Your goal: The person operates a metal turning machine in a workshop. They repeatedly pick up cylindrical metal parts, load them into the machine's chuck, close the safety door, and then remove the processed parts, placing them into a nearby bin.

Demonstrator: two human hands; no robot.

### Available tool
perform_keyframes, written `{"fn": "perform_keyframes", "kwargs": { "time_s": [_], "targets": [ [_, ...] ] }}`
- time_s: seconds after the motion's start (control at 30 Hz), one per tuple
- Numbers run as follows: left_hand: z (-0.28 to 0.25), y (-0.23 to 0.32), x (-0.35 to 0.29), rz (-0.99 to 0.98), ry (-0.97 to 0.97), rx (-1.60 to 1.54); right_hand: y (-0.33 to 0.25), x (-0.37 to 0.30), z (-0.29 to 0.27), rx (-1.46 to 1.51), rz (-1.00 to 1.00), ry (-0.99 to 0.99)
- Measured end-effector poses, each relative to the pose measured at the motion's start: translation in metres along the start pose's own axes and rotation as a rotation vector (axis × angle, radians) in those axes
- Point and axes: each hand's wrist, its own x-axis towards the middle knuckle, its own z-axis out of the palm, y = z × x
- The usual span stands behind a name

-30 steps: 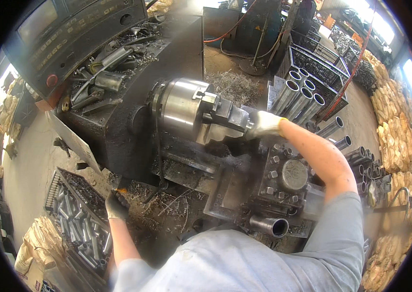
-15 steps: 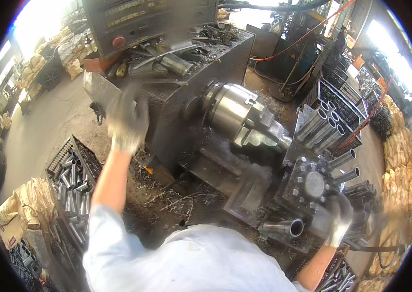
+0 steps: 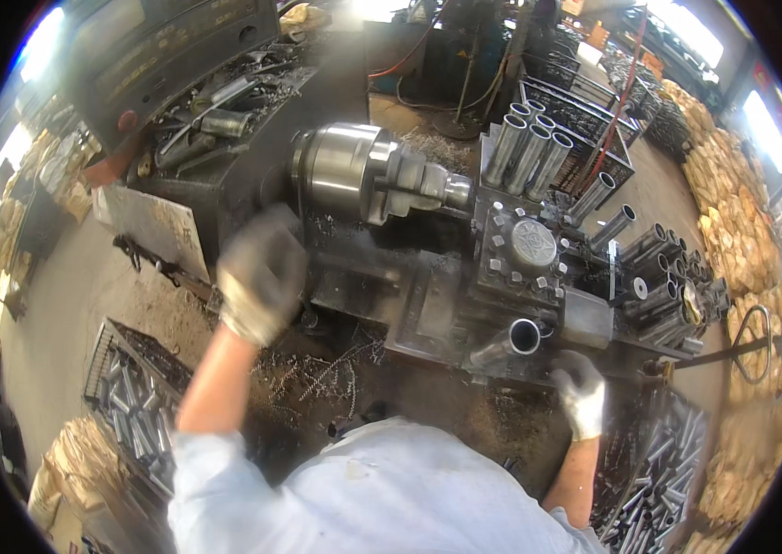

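My left hand (image 3: 261,277), in a pale work glove, hangs smeared by motion in front of the lathe headstock, below and left of the chuck (image 3: 340,166). Its fingers cannot be made out. A short bright metal piece (image 3: 457,189) sticks out from the chuck jaws toward the square tool post (image 3: 531,242). My right hand (image 3: 580,397), also gloved, is at the near side of the carriage with its fingers curled; what they hold, if anything, is hidden. Just left of it, an open-ended metal tube (image 3: 522,338) lies on the carriage.
Several steel tubes (image 3: 529,157) stand behind the tool post, and more tubes (image 3: 668,295) cluster at right. A crate of tubes (image 3: 132,397) sits lower left; loose tubes (image 3: 659,471) pile lower right. Metal shavings (image 3: 335,374) lie below the bed. Stacked sacks (image 3: 733,222) line the right.
The view has turned, so the lathe sits farther left. My left hand has come down and nearer. My right hand has moved from beside the tool post to the carriage's near side.
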Motion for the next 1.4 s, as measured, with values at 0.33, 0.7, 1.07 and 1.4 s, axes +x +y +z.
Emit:
{"fn": "perform_keyframes", "kwargs": {
  "time_s": [0.33, 0.7, 1.07, 1.4],
  "targets": [
    [0.007, 0.147, -0.358, -1.159, -0.969, -0.061, 0.012, 0.041, 0.068, 0.174, -0.232, -0.454],
    [-0.119, 0.261, -0.467, -1.407, -0.358, 0.151, -0.027, -0.096, 0.203, 0.233, -0.504, -1.044],
    [-0.252, 0.482, -0.692, -2.182, 0.512, 0.508, -0.117, -0.469, 0.293, 0.114, -1.492, -2.058],
    [-0.122, 0.614, -0.782, -2.153, 1.959, 0.700, -0.164, -0.724, 0.302, 0.157, -1.895, -2.558]
  ]
}}
